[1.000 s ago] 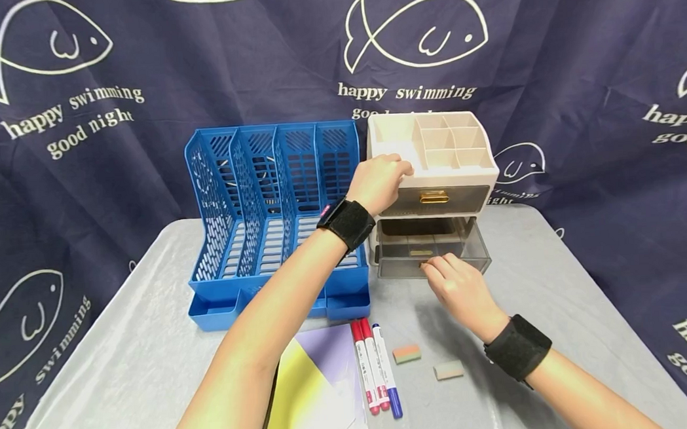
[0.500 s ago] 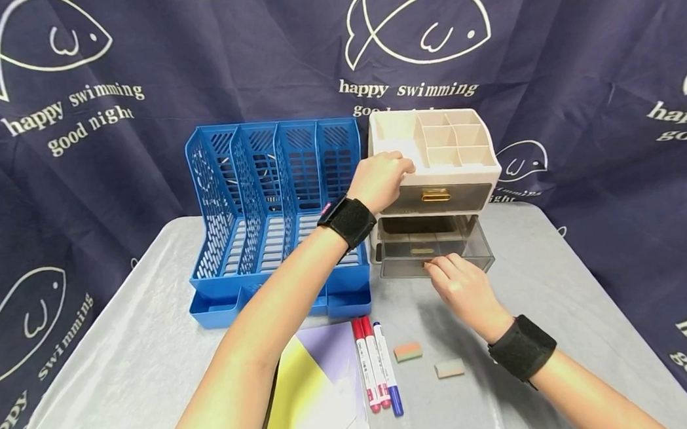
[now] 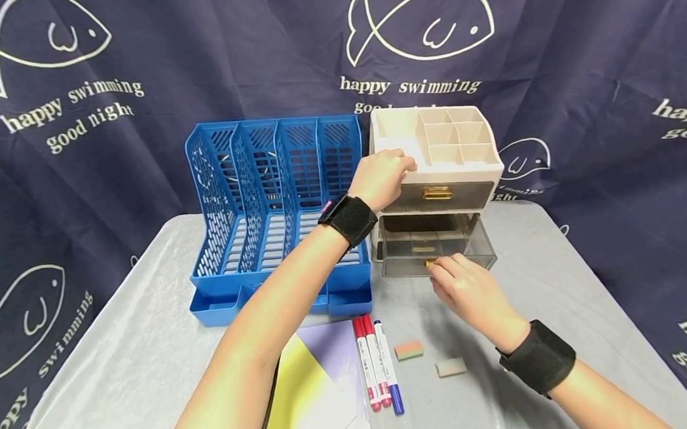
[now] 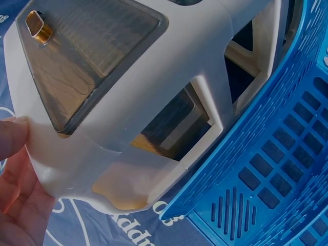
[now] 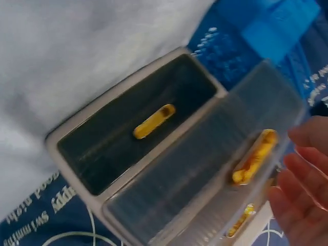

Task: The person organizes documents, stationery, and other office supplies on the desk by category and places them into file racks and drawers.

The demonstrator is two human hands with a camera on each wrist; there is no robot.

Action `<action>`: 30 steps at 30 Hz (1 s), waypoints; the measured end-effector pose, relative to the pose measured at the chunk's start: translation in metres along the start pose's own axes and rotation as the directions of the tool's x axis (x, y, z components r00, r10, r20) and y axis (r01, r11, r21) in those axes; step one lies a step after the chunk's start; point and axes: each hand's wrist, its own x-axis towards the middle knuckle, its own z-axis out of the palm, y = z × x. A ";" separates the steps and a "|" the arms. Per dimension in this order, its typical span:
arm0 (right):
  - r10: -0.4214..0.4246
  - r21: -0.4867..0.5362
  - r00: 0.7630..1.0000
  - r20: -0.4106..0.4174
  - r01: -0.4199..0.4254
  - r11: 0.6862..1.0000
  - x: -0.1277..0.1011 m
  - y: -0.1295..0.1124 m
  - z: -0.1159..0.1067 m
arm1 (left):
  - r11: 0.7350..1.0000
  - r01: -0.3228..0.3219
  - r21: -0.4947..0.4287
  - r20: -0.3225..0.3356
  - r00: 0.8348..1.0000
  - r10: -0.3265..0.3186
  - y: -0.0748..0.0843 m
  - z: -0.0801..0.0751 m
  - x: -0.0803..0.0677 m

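Since the earlier view, the person's right hand (image 3: 472,293) has slid slightly nearer and rightward; I see its fingers loosely curved, just beside the gold oblong drawer handle (image 5: 254,158) and apart from it. The left hand (image 3: 379,178) pinches the upper front rim of the cream-white plastic desk organizer (image 3: 453,177), standing far right on the grey cloth-covered table (image 3: 485,406). I count three smoky translucent drawers, the middle drawer (image 3: 404,269) pulled out. Left stands one blue perforated plastic file rack (image 3: 215,286), four-slotted. Nearer lie three slim white-barrelled markers (image 3: 390,369) and two small rectangular blocks (image 3: 409,350).
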 end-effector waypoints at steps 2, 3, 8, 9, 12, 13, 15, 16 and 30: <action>0.011 0.014 0.999 0.038 -0.011 1.000 0.001 -0.003 -0.005 | 1.000 0.000 0.001 0.000 1.000 0.000 0.000 -0.001 0.000; 0.018 0.022 0.998 0.064 -0.019 1.000 0.001 -0.005 -0.007 | 1.000 0.000 0.001 0.001 1.000 0.000 0.000 -0.002 0.001; 0.080 0.048 0.955 0.286 -0.098 0.994 -0.006 -0.016 -0.014 | 1.000 -0.001 -0.002 0.000 1.000 0.001 -0.001 -0.003 0.001; 0.084 0.060 0.939 0.333 -0.110 0.992 -0.008 -0.018 -0.015 | 1.000 0.000 -0.003 0.000 1.000 0.000 -0.001 -0.003 0.001; 0.070 0.104 0.904 0.422 -0.126 0.987 -0.016 -0.023 -0.014 | 1.000 0.003 -0.006 0.002 1.000 -0.003 -0.001 -0.003 0.000; 0.055 0.121 0.900 0.433 -0.119 0.985 -0.019 -0.024 -0.013 | 1.000 0.003 -0.008 0.003 1.000 -0.003 0.000 -0.003 0.000; 0.031 0.152 0.895 0.446 -0.110 0.982 -0.025 -0.026 -0.012 | 1.000 0.002 -0.009 0.003 1.000 -0.002 0.000 -0.003 0.000; 0.023 0.164 0.893 0.449 -0.108 0.981 -0.028 -0.027 -0.012 | 1.000 0.000 -0.009 0.001 1.000 0.000 0.000 -0.002 0.000; -0.043 0.285 0.839 0.542 -0.136 0.949 -0.063 -0.045 -0.008 | 1.000 0.003 -0.009 -0.012 1.000 -0.003 0.000 0.000 -0.001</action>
